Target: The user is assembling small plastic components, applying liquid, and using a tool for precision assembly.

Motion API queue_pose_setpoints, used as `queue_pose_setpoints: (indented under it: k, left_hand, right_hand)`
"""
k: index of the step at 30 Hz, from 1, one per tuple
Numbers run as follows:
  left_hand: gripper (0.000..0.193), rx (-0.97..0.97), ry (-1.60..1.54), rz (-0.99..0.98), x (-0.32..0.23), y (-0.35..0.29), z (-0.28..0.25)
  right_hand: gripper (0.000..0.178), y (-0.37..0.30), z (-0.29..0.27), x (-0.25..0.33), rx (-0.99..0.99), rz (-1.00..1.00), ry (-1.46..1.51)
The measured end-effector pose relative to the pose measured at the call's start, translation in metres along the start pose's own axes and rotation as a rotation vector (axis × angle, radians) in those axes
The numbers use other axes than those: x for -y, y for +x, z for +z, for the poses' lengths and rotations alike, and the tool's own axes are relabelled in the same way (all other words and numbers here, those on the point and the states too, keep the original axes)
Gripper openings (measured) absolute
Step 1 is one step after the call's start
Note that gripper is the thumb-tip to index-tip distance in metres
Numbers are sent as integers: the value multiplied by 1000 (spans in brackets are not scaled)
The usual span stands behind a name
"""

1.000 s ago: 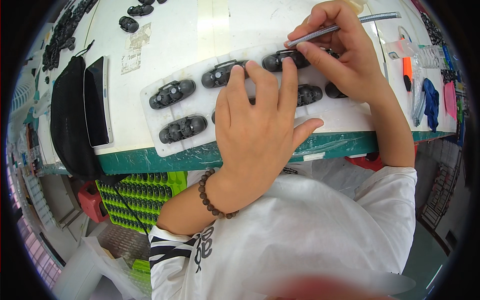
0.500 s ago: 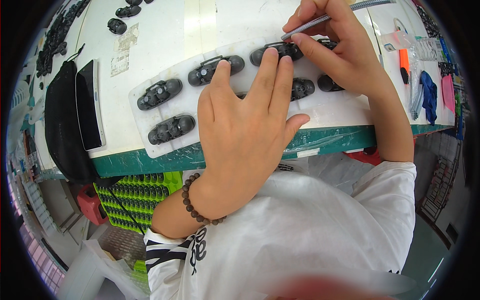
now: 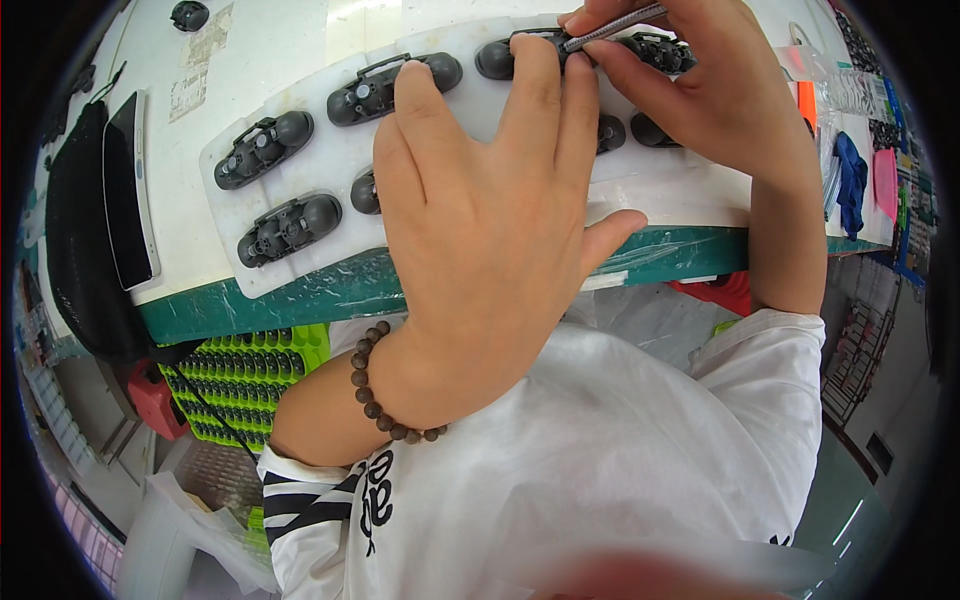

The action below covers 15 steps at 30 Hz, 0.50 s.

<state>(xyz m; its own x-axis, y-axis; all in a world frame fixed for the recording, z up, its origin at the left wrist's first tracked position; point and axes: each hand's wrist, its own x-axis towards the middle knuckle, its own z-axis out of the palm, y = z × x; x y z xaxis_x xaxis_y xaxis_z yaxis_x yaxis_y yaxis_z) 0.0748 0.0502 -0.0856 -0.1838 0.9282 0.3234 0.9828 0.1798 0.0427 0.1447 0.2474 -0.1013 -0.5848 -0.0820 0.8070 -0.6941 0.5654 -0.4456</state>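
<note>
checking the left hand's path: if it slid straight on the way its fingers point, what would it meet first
Probably the black part at the far edge of the clear tray. The left hand lies flat on the tray, its fingertips already on that part, with the right hand and its thin tool just beyond.

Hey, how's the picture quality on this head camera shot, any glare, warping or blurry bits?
Head view: strong fisheye, so the table's green edge bows and the corners go black; bright glare washes out the white tabletop at the top; a soft pinkish blur sits at the bottom edge; the left hand and the black parts on the clear tray look sharp; the right hand is cropped at the top.
</note>
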Motion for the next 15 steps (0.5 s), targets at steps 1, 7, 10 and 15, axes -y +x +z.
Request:
queue_pose_setpoints:
  k: [1, 7, 10, 15]
  left_hand:
    - [76, -12, 17, -8, 0, 0, 2]
    - [77, -38, 8, -7, -1, 1, 3]
    - [78, -36, 17, -11, 0, 2, 4]
    - [76, -72, -21, -1, 0, 0, 9]
  right_hand:
    - [30, 5, 4, -1, 6, -42, 6]
    - [31, 55, -7, 73, 578, 691, -681]
    - [29, 63, -13, 71, 675, 455, -754]
    - [29, 68, -14, 68, 735, 881, -618]
